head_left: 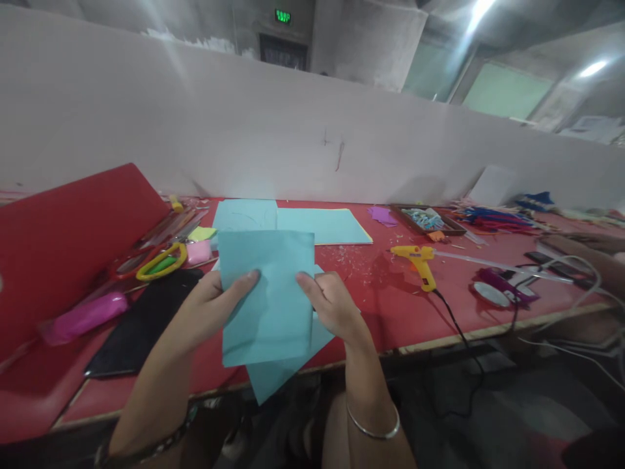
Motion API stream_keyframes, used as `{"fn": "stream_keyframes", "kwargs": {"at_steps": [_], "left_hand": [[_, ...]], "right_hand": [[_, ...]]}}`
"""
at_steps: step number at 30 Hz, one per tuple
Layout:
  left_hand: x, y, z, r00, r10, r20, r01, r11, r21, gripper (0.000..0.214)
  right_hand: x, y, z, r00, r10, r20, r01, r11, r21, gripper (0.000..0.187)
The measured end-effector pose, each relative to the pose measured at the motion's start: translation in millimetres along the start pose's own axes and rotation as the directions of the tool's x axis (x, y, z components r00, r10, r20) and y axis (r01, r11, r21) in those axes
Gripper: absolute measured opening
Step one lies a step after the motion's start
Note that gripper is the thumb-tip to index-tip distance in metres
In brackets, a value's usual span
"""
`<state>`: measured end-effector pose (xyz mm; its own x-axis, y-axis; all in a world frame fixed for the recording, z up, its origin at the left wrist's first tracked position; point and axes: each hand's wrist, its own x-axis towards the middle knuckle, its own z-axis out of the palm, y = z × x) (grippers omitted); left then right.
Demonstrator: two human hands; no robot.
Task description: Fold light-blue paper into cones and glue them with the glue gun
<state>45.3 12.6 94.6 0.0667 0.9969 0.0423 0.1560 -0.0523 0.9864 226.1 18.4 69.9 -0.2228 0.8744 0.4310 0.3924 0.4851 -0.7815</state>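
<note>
Between my two hands I hold a light blue sheet of paper point(271, 312), upright and facing me above the table's front edge. My left hand point(212, 299) pinches its left side, thumb on the front and fingers hidden behind. On the right side my right hand point(336, 303) grips it the same way. Beneath and behind it, another blue sheet point(288, 378) sticks out at an angle over the edge; whether I hold that one too is hidden. Farther back lie a blue sheet point(244, 213) and a stack of blue paper point(327, 225).
A yellow glue gun point(415, 260) with a black cord lies on the red table point(390, 326) at right. Scissors with yellow handles point(163, 262), a pink pouch point(88, 318) and a black folder point(146, 326) lie left. A tray point(454, 228) stands behind; another person's arm point(596, 260) rests far right.
</note>
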Motion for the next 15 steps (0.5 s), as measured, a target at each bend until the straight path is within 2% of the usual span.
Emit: {"fn": "stream_keyframes", "kwargs": {"at_steps": [4,9,11,15], "left_hand": [[-2.0,-0.5,0.9,0.99,-0.067,0.125,0.067,0.998,0.001,0.029],[-2.7,-2.4,2.5,0.984,-0.081,0.161,0.077,0.997,0.031,0.033],[-2.8,-2.8,2.0,0.986,-0.072,0.149,0.068,0.997,0.038,0.034],[-2.6,-3.3,-0.5,0.992,-0.065,0.106,0.059,0.997,0.057,0.035]], "right_hand": [[0.7,-0.2,-0.4,0.999,0.016,-0.04,-0.015,1.0,0.024,0.051],[0.2,-0.9,0.2,0.997,0.051,-0.059,-0.047,0.997,0.065,0.05],[-0.9,-0.3,1.1,0.996,0.084,-0.034,-0.08,0.991,0.109,0.05],[-2.6,3.2,3.2,0.985,0.15,0.089,-0.165,0.969,0.185,0.05]]}}
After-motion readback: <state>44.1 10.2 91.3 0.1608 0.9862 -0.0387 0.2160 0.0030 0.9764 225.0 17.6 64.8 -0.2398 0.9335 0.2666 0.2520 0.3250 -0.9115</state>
